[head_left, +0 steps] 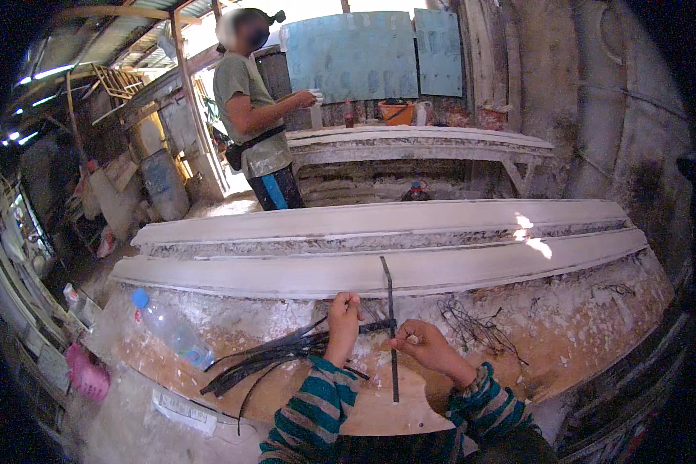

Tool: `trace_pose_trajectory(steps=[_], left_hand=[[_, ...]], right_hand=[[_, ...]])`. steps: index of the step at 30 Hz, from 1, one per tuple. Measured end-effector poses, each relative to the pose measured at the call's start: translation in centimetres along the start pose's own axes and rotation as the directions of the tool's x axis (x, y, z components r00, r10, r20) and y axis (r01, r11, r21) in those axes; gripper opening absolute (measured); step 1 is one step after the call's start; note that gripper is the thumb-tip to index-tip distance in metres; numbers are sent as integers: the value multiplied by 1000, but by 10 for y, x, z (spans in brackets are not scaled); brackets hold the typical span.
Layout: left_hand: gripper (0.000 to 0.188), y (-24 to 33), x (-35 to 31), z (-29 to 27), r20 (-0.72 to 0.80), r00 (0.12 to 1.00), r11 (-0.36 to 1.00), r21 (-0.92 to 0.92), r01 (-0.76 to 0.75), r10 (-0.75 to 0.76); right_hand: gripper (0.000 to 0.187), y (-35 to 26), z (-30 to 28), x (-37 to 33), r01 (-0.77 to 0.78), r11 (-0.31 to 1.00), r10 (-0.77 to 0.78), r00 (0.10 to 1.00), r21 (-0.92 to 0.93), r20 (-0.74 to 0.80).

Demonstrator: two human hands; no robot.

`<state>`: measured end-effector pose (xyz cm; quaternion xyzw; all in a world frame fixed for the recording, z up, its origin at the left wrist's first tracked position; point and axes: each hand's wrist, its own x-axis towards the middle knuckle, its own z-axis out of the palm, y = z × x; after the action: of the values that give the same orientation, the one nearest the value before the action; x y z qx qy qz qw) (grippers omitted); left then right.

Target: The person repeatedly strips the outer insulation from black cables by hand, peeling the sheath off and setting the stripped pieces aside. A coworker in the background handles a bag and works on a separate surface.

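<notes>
A narrow dark strip (pixel 395 375) runs lengthwise across the near workbench, from the white board's top to the bench's near edge. To its left lies a bundle of long black strips (pixel 274 357), whose right end reaches the dark strip. My left hand (pixel 343 321) is closed just above the bundle, fingertips pinched; what they hold is too small to make out. My right hand (pixel 424 345) is closed too, thumb and fingers pressed together at the dark strip's right edge. Whether they grip the strip or something small is unclear.
Two long white-coated boards (pixel 232 273) lie across the bench. A tangle of thin dark strands (pixel 479 331) sits right of my hands, a plastic bottle (pixel 170 331) left. Beyond, a person (pixel 255 108) stands by another bench (pixel 410 141) bearing an orange bucket (pixel 396 114).
</notes>
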<state>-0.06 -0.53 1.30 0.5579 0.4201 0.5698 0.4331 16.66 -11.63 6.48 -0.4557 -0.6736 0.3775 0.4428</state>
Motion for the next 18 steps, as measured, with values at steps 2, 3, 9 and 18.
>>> trace_pose_trajectory(steps=[2, 3, 9, 18], left_hand=[[19, 6, -4, 2, 15, 996, 992, -93, 90, -89], [18, 10, -5, 2, 68, 997, 994, -110, 28, -21], [26, 16, -12, 6, 266, 952, 977, 103, -184, 152], [27, -9, -25, 20, 466, 870, 643, 619, -451, 162]], right_hand=[[17, 0, -11, 1, 100, 991, -104, 993, -89, -47], [16, 1, -21, 4, 204, 959, -223, 971, -195, -82], [13, 17, -80, 3, 343, 927, -374, 816, -152, -440], [33, 14, -128, -14, 452, 881, -383, 517, -136, -765]])
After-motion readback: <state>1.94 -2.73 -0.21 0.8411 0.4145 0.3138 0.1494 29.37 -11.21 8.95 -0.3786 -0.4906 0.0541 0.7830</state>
